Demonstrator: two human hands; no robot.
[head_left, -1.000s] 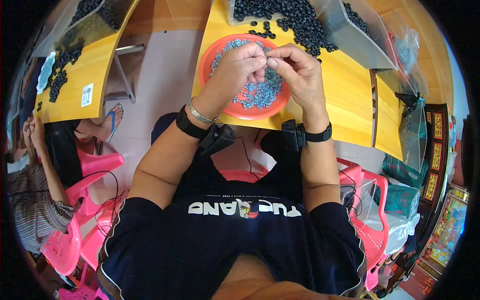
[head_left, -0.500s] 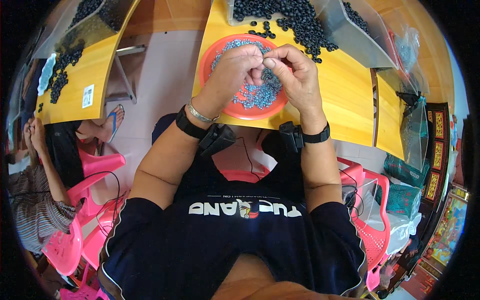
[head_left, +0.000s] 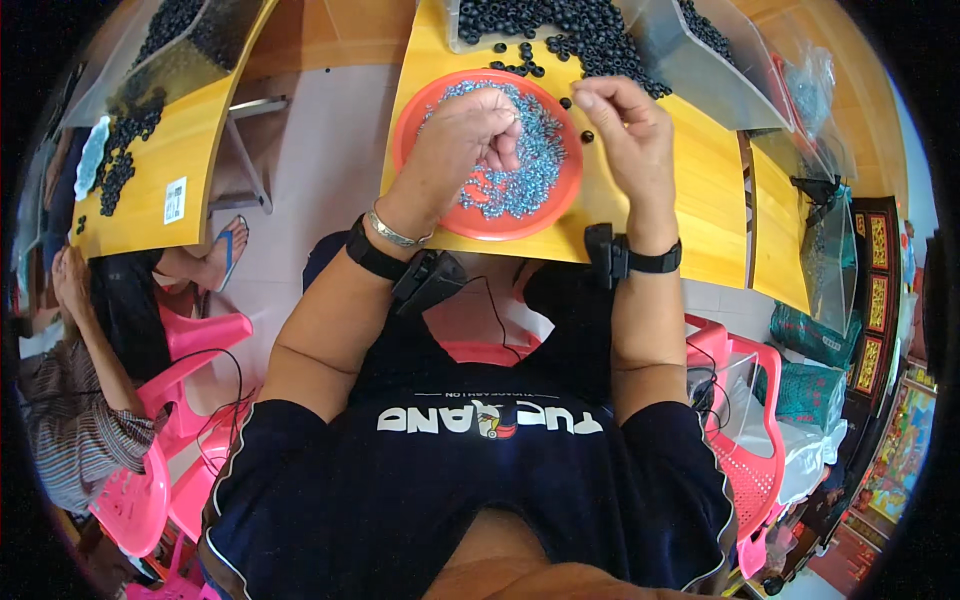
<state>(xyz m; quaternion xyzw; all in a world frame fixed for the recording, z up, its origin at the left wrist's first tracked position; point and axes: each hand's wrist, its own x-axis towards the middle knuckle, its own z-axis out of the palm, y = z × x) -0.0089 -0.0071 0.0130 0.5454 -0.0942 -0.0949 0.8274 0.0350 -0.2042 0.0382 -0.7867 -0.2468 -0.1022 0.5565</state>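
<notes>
Surface [head_left: 690, 190]: yellow, carrying everything below. Clear bin [head_left: 690, 70]: far right part; a knock from the right arm could shift it, I judge. Pile of black rings [head_left: 610, 45]: beyond the dish, strays at its near side; a sleeve or arm sweep might spread them.

Red dish [head_left: 403, 140]: close to the surface's near edge; pressure on its rim could tip it and scatter the contents.

Left hand [head_left: 470, 130]: over the dish, back upward, fingers curled, thumb against index; gap narrow, cannot tell whether anything is held. Right hand [head_left: 635, 120]: just past the dish's right rim, forearm straight up from below, thumb and index narrow, pointing left; contents of the pinch not visible.

Two loose black rings [head_left: 587, 136]: by that rim, one near the right fingertips; a brush could roll it into the dish, mixing parts. Blue-silver pieces [head_left: 535, 165]: inside the dish; being tiny, likely to slip from an uneven pinch.
</notes>
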